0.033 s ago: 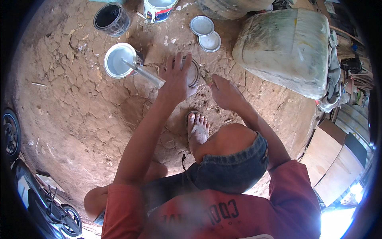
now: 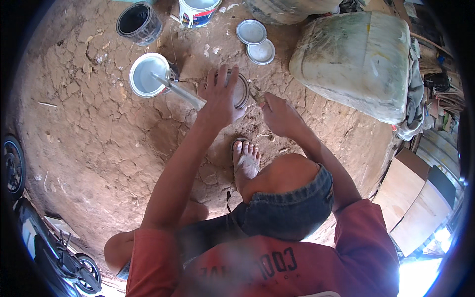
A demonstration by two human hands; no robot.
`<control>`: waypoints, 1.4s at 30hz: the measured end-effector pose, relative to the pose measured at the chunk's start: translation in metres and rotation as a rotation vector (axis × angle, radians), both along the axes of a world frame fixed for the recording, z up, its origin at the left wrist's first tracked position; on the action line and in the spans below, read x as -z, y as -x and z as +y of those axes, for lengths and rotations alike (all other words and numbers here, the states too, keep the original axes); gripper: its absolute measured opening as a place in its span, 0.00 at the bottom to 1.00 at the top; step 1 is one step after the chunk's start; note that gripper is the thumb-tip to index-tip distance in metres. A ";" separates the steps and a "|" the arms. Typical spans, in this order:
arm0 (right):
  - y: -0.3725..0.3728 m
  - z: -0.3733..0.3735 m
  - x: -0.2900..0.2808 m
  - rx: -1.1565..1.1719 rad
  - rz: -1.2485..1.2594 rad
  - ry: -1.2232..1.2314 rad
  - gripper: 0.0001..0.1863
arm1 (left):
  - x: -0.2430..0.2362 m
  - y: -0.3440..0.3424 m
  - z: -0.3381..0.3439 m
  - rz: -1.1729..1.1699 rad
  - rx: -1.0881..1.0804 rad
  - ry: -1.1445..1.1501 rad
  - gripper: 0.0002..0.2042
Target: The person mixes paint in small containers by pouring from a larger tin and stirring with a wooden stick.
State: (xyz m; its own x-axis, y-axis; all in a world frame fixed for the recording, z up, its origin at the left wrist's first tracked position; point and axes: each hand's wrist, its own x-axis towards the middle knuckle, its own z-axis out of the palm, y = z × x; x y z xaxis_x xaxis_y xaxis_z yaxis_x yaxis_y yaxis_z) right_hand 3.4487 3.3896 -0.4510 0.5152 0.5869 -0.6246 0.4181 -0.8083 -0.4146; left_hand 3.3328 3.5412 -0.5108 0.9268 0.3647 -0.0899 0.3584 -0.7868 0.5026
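A round can (image 2: pixel 241 92) with a dull metal lid stands on the ground in front of me. My left hand (image 2: pixel 217 96) grips it from the left side, fingers bent over the top and the thumb at its near edge. Just right of the can is my right hand (image 2: pixel 282 116), closed around something thin whose kind I cannot make out; its tip seems to point at the can's rim. Left of these, an open paint can (image 2: pixel 148 67) holds pale grey paint. A long pale stick (image 2: pixel 180 92) leans out of it, passing partly behind my left hand.
Two round lids (image 2: pixel 261 52) overlap on the cracked dirt floor. Farther off stand a dark open bucket (image 2: pixel 133 22) and a paint-streaked can (image 2: pixel 197 17). A big dirty white plastic container (image 2: pixel 354 64) lies to the right. My sandalled foot (image 2: pixel 246 161) is close below the hands. A motorbike (image 2: pixel 54 252) is at lower left.
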 end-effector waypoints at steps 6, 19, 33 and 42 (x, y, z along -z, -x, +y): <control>0.002 0.005 -0.002 -0.049 -0.001 0.066 0.15 | -0.001 0.001 0.000 0.035 -0.024 -0.021 0.53; -0.010 0.037 -0.021 -0.092 0.185 0.369 0.12 | 0.008 0.011 -0.001 -0.072 -0.057 0.022 0.51; -0.016 0.051 -0.007 -0.212 0.062 0.440 0.11 | 0.007 0.009 0.011 -0.087 -0.035 0.067 0.48; -0.031 0.012 0.017 -0.218 0.092 0.304 0.14 | 0.019 0.010 0.002 -0.167 -0.088 0.051 0.48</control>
